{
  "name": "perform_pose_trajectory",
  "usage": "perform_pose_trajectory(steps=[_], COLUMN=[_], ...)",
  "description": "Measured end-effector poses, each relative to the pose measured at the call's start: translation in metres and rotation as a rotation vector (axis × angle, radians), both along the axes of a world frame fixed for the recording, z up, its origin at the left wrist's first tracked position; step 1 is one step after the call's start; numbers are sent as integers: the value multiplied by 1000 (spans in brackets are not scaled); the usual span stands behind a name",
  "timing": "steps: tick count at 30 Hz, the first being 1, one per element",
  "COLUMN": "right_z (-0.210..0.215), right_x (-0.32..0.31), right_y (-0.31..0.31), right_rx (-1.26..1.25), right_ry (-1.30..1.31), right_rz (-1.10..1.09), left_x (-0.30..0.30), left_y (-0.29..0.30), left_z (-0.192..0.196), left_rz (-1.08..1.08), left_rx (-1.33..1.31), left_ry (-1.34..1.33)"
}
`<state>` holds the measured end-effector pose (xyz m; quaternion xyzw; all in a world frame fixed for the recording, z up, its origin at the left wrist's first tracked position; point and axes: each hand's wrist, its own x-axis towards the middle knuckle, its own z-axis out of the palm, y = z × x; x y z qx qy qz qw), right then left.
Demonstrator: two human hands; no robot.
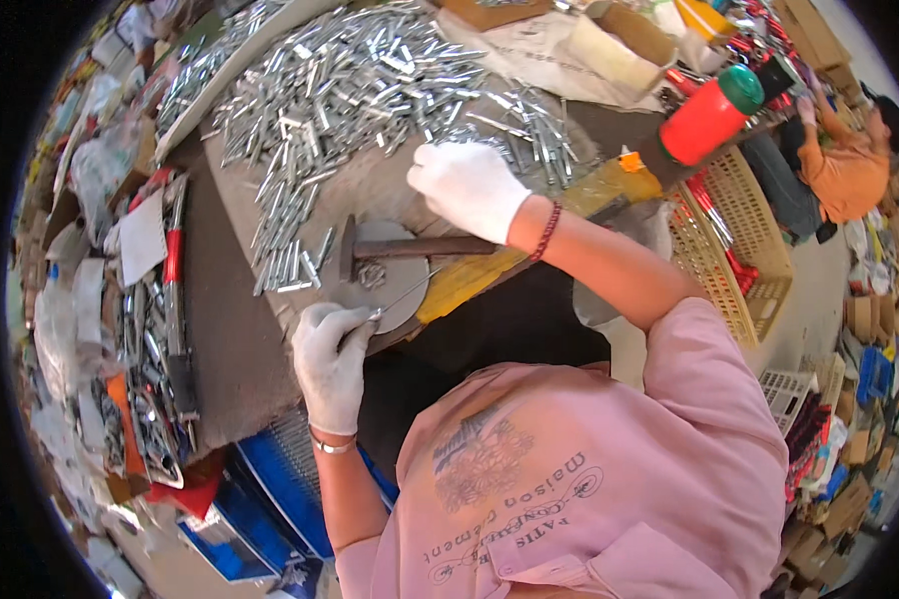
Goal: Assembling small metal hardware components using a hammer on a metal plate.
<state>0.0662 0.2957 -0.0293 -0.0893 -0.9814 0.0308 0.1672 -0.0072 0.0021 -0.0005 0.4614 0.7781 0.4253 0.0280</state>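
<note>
My left hand point(332, 364), in a white glove, pinches one end of a thin metal rod point(410, 292) that slants up over a round grey plate point(402, 315). My right hand point(472, 187), gloved too, is at the near edge of a big heap of silvery metal pins point(340, 85). Its fingers are curled in; whatever they hold, if anything, is hidden. Between the hands a hammer point(425, 247) lies with its head toward the left and its handle toward the right. A few small metal pieces point(372, 276) rest on the plate beside the hammer head.
A red bottle with a green cap point(709, 115) stands at the table's right edge, near yellow tape point(479, 280). Right of the table is a cream plastic crate point(774, 255). Tools with red handles point(175, 290) lie at the left. Another person point(849, 165) sits at the far right.
</note>
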Motion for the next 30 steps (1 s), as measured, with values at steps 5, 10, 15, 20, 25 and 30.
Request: perform_pose_trajectory(steps=[5,10,15,20,25,30], right_z=[-3,21,46,46,41,41], right_x=[-2,4,17,7,0,10], right_y=[-1,-18,-67,-97,-99,-96], right_rx=[93,-106,-218,-350,-568,-586], right_ry=[-30,-22,-8,-72,145,24], right_rz=[-21,43,326,502,482,458], left_x=[-1,2,1,-3,-3,-2], left_y=[3,-1,3,1,-1,-5], left_z=[1,0,1,-8,-11,-12], left_rz=[-15,-10,-1,-6,18,23], left_rx=[-13,12,8,-29,-41,-4], left_ry=[-4,16,26,-55,-80,-29])
